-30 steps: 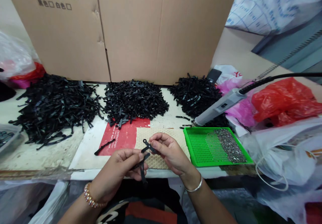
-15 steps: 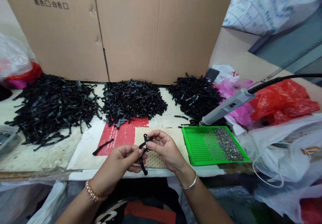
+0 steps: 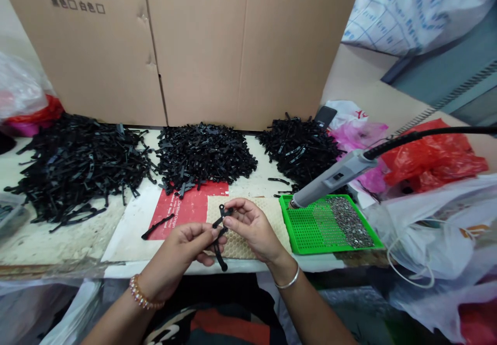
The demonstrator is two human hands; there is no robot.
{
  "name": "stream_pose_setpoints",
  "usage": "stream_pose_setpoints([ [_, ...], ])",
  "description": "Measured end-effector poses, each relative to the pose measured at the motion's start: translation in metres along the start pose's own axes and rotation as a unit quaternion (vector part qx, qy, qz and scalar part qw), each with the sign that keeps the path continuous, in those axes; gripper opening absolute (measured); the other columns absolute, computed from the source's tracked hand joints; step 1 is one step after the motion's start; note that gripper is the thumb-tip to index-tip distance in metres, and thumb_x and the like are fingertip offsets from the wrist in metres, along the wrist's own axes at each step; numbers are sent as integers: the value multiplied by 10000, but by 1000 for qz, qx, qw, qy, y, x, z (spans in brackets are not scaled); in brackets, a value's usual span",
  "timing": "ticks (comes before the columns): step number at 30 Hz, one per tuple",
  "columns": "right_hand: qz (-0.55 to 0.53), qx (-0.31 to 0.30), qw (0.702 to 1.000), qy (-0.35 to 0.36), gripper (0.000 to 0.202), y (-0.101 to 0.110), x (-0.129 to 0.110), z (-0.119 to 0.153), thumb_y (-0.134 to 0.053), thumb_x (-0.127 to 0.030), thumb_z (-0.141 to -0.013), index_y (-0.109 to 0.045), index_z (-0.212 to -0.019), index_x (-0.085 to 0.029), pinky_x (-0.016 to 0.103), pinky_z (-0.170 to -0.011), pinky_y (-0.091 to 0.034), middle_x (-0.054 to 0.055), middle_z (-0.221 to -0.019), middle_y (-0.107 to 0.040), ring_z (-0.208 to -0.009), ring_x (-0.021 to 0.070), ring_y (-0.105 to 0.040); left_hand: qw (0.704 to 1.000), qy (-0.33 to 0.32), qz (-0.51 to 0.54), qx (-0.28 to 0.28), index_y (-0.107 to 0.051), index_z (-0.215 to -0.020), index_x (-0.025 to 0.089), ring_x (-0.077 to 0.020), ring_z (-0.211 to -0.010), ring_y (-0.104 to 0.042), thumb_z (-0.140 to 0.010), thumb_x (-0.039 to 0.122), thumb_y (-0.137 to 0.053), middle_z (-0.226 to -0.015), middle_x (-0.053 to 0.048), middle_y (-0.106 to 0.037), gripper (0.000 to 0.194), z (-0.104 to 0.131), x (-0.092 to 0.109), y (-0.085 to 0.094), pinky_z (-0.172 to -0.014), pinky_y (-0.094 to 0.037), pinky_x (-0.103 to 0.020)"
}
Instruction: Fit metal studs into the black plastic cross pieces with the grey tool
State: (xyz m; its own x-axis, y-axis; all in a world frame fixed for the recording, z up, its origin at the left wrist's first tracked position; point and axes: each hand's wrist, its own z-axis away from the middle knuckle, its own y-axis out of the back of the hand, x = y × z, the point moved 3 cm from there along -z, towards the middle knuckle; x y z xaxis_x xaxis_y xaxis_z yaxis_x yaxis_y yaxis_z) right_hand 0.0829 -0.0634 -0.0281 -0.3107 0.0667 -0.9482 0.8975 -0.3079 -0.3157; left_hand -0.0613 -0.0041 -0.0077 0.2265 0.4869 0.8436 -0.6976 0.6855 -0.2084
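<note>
My left hand (image 3: 196,241) pinches a curved black strip (image 3: 220,258) with small holes, its lower end hanging below my fingers. My right hand (image 3: 248,226) is closed with thumb and finger on a short black piece (image 3: 222,210) that crosses the strip's upper part. Whether the two pieces are joined cannot be made out. Both hands are over a beige honeycomb-patterned mat (image 3: 267,213). To the right, a grey electric screwdriver (image 3: 330,177) hangs by its cable, its tip over a green tray (image 3: 292,239) with many small metal screws (image 3: 351,221).
Three heaps of black parts lie along the back: left pile (image 3: 85,164), middle pile (image 3: 205,153), right pile (image 3: 303,146). One loose black strip (image 3: 157,226) rests by the red printed sheet (image 3: 178,205). A cardboard box (image 3: 202,50) stands behind; plastic bags (image 3: 435,153) crowd the right.
The screwdriver has swung left and down, so its tip is now over the green tray's left part. My hands keep hold of the black pieces with barely any shift.
</note>
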Motion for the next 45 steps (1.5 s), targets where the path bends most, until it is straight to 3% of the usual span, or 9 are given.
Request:
stream_pose_setpoints([
  [14, 4, 13, 1000, 6, 303, 1, 10, -2, -770, -283, -726, -585, -953, -204, 223, -721, -488, 8, -914, -607, -768, 113, -602, 1000, 10, 13, -11, -715, -738, 112, -116, -636, -610, -677, 392, -756, -768, -75, -712, 289, -4, 0, 4, -547, -497, -168],
  [22, -10, 107, 994, 9, 273, -6, 30, 22, -775, -339, -722, -628, -891, -183, 283, -804, -513, 43, -921, -646, -848, 160, -619, 971, -19, 185, 149, -635, -955, 153, -103, -650, -668, -593, 116, -823, -750, -20, -718, 409, -23, -10, 6, -620, -540, -163],
  [27, 11, 164, 985, 56, 234, -2, 35, 34, -749, -351, -749, -644, -878, -187, 279, -732, -531, 47, -884, -648, -806, 169, -620, 972, 12, 214, 100, -708, -790, 136, -96, -660, -649, -597, 163, -819, -803, -29, -727, 225, -28, -16, -13, -599, -525, -157],
  [33, 46, 213, 972, 90, 194, 11, 36, 48, -727, -338, -779, -656, -877, -185, 271, -710, -536, 45, -878, -641, -781, 166, -624, 987, 27, 155, 34, -718, -799, 143, -109, -682, -653, -527, 240, -864, -794, -30, -735, 323, -31, -17, -31, -639, -514, -169],
  [37, 256, 185, 937, 149, 258, 16, 5, 63, -698, -320, -817, -664, -1062, -248, 364, -897, -505, 73, -1106, -611, -1033, 234, -585, 991, 9, 130, 25, -700, -786, 132, -117, -692, -656, -516, 277, -871, -795, -33, -731, 351, -40, -5, -37, -616, -514, -163],
  [39, 394, 194, 871, 221, 451, 30, -27, 70, -729, -297, -792, -587, -1220, -316, 435, -1067, -360, 61, -1326, -484, -1245, 272, -435, 992, 3, 127, 26, -693, -764, 127, -109, -651, -648, -548, 246, -857, -766, -25, -720, 296, -46, 5, -40, -594, -523, -167],
  [42, 419, 359, 759, 346, 677, 74, -80, 72, -723, -275, -791, -388, -1372, -366, 468, -1099, -299, 36, -1478, -251, -1361, 266, -249, 992, 24, 123, 15, -680, -726, 118, -112, -612, -650, -652, 146, -782, -733, -31, -709, 129, -57, 17, -50, -581, -550, -195],
  [44, 356, 422, 753, 356, 780, 106, -101, 59, -708, -309, -796, -250, -1427, -335, 452, -1082, -322, 68, -1486, -210, -1364, 252, -237, 992, 46, 121, -5, -671, -711, 112, -113, -594, -653, -699, 84, -727, -707, -40, -703, 64, -67, 20, -62, -563, -558, -202],
  [45, 325, 404, 785, 338, 780, 118, -106, 48, -693, -337, -802, -226, -1427, -325, 425, -1056, -357, 82, -1446, -290, -1328, 237, -312, 991, 55, 120, -19, -666, -702, 109, -114, -579, -652, -710, 68, -713, -690, -43, -699, 62, -72, 19, -70, -549, -559, -204],
])
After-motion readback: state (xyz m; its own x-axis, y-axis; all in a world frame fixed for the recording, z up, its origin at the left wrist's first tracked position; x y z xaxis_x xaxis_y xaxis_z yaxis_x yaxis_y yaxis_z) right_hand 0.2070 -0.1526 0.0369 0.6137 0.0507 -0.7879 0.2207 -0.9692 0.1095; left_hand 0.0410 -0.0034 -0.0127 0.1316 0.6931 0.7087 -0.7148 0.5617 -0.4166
